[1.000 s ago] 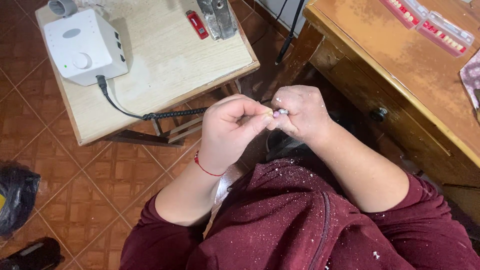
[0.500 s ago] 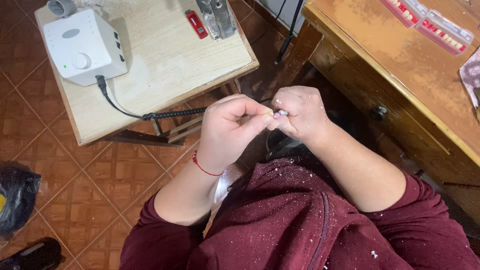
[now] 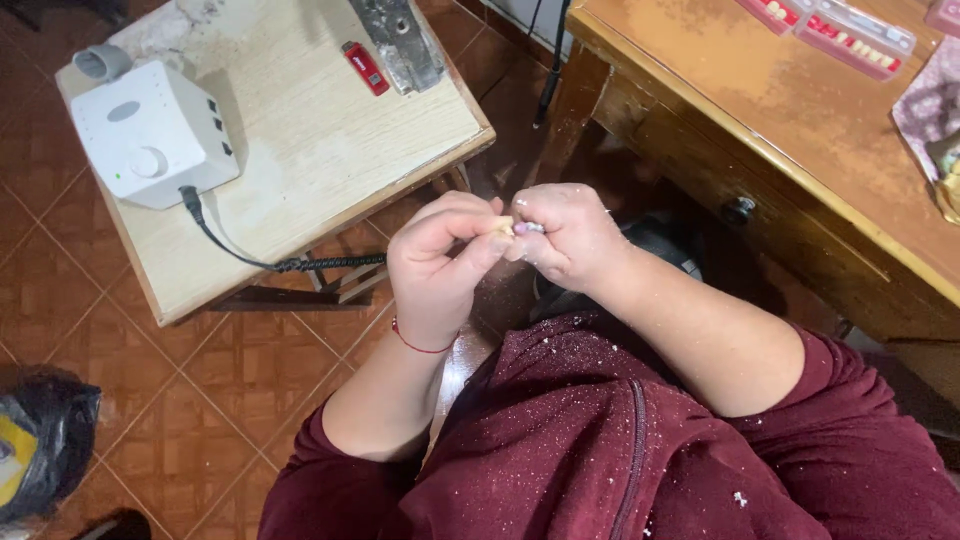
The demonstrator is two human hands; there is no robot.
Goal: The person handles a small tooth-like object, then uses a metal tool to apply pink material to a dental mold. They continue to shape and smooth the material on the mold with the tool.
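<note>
My left hand [image 3: 437, 262] and my right hand [image 3: 562, 233] meet above my lap, fingertips pressed together. Between them sits a small pale piece [image 3: 507, 227], pinched by my left fingers. My right hand is curled around a slim tool whose metal tip [image 3: 530, 228] touches that piece; the tool's body is hidden in the fist. A black coiled cable [image 3: 320, 263] runs from behind my left hand to a white box-shaped machine [image 3: 150, 135] on the small wooden table [image 3: 300, 150]. White dust speckles my dark red top [image 3: 620, 440].
On the small table lie a red lighter [image 3: 365, 68] and a grey metal plate [image 3: 398, 42]. A brown wooden desk [image 3: 800, 150] with a drawer knob [image 3: 739, 210] stands at right, carrying pink trays of teeth [image 3: 830, 30]. A black bag [image 3: 40, 440] rests on the tiled floor.
Both hands stay joined at the same spot; only slight shifts of the fingers show.
</note>
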